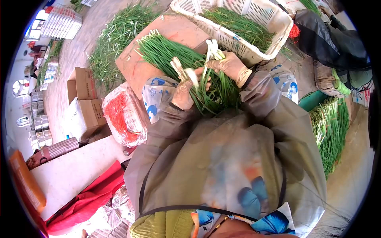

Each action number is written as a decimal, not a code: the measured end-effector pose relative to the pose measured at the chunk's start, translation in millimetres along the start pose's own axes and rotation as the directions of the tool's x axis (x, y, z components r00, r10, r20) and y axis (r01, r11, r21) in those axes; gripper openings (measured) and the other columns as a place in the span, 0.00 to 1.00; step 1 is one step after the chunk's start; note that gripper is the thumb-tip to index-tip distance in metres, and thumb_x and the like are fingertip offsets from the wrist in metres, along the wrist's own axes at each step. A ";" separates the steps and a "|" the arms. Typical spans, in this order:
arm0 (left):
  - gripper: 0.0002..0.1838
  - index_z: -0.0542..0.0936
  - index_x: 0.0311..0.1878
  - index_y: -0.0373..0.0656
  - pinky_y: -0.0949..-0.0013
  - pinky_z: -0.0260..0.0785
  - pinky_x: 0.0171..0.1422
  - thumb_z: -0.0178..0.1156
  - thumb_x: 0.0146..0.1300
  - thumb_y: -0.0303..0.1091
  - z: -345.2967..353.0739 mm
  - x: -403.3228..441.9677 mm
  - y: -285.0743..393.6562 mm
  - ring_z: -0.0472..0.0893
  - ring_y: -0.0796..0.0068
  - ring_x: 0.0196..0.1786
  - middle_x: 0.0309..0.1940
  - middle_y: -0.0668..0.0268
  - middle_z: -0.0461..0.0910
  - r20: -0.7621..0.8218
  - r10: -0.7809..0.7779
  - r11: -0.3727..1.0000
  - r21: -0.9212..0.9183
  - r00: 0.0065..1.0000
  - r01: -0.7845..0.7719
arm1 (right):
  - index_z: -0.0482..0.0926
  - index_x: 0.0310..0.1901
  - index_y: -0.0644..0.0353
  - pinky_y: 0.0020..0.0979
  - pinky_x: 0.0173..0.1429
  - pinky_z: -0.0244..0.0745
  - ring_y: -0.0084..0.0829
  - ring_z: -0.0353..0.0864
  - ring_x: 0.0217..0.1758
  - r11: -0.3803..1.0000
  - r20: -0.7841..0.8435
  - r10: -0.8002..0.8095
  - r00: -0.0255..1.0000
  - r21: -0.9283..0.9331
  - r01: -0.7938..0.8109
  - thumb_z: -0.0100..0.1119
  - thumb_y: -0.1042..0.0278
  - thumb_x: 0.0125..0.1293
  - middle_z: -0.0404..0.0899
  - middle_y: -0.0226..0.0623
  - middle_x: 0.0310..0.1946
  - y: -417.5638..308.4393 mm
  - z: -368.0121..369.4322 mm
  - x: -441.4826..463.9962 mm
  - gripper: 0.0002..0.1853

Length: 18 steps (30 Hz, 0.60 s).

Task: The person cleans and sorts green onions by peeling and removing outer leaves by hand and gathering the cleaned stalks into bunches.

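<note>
Green stalks, long and thin: one bundle [164, 49] lies across the flat board [131, 69], its cut tips toward the board's far-left side. Further loose stalks [220, 93] droop over the lap, at the board's near-right edge.

Left hand [183, 92]: near the board's near edge; fingers curled around pale stalk ends [179, 68], partly blurred, so exact finger spacing cannot be told. Right hand [233, 68]: to the right of the board; thumb and fingers narrowed on a cluster of white stalk bases [213, 50]. Hands close together; contact between them unclear.

Surroundings: white slotted crate [222, 33] holding more greens, right of the board; red strands [119, 115] on a wrapped block [139, 119], near-left of the board; loose green heap [115, 37], beyond its left side.
</note>
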State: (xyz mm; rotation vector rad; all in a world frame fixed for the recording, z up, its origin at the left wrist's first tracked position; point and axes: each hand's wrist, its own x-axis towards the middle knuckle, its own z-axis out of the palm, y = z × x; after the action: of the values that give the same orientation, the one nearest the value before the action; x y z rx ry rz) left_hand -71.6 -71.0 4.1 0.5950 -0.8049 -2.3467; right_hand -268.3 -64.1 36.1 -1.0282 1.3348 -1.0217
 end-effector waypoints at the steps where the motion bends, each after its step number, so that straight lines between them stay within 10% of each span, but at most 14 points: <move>1: 0.31 0.65 0.58 0.38 0.70 0.71 0.45 0.61 0.55 0.43 -0.2 0.5 -1.2 0.77 0.71 0.40 0.44 0.58 0.76 -0.035 0.001 1.000 0.021 0.999 0.000 | 0.77 0.36 0.63 0.22 0.32 0.68 0.19 0.71 0.26 1.000 -0.002 -0.007 1.000 0.020 0.007 0.64 0.66 0.53 0.76 0.29 0.25 1.6 -0.2 -0.9 0.12; 4: 0.26 0.68 0.55 0.35 0.72 0.72 0.38 0.60 0.57 0.41 -0.5 4.9 -9.2 0.78 0.73 0.37 0.39 0.61 0.77 -0.096 0.015 0.983 0.186 0.995 0.003 | 0.77 0.34 0.64 0.22 0.30 0.67 0.19 0.72 0.26 0.995 0.023 -0.015 1.000 0.094 0.013 0.64 0.66 0.53 0.77 0.30 0.25 6.7 3.1 -1.7 0.12; 8: 0.22 0.70 0.51 0.36 0.73 0.70 0.33 0.60 0.57 0.39 2.6 7.4 -12.7 0.76 0.73 0.32 0.37 0.62 0.76 -0.092 0.040 0.992 -0.119 0.995 -0.050 | 0.77 0.34 0.65 0.23 0.30 0.66 0.20 0.71 0.25 0.973 0.056 -0.003 0.998 0.229 -0.010 0.64 0.69 0.53 0.77 0.30 0.25 -4.4 0.7 -8.9 0.10; 14: 0.19 0.72 0.48 0.38 0.73 0.68 0.35 0.59 0.58 0.40 8.4 1.6 -11.5 0.74 0.73 0.34 0.37 0.60 0.76 0.050 0.068 0.996 -0.066 0.996 -0.065 | 0.78 0.34 0.65 0.23 0.30 0.66 0.20 0.71 0.26 0.869 0.110 0.154 0.982 0.457 -0.188 0.61 0.70 0.54 0.77 0.31 0.28 -3.0 7.8 -15.1 0.08; 18: 0.13 0.74 0.42 0.40 0.74 0.69 0.36 0.59 0.59 0.38 14.8 -1.3 -13.4 0.75 0.74 0.31 0.36 0.58 0.79 0.126 0.012 1.000 0.018 0.992 -0.014 | 0.79 0.38 0.64 0.24 0.33 0.70 0.22 0.73 0.27 0.967 0.024 -0.073 0.997 0.247 0.065 0.60 0.66 0.56 0.79 0.32 0.28 37.1 5.4 7.8 0.11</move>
State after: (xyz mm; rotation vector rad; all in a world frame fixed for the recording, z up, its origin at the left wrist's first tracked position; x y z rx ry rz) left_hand -84.2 -55.5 6.2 0.4519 -0.8851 -2.3857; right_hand -263.5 -62.5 -1.8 -0.9040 1.1187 -1.1854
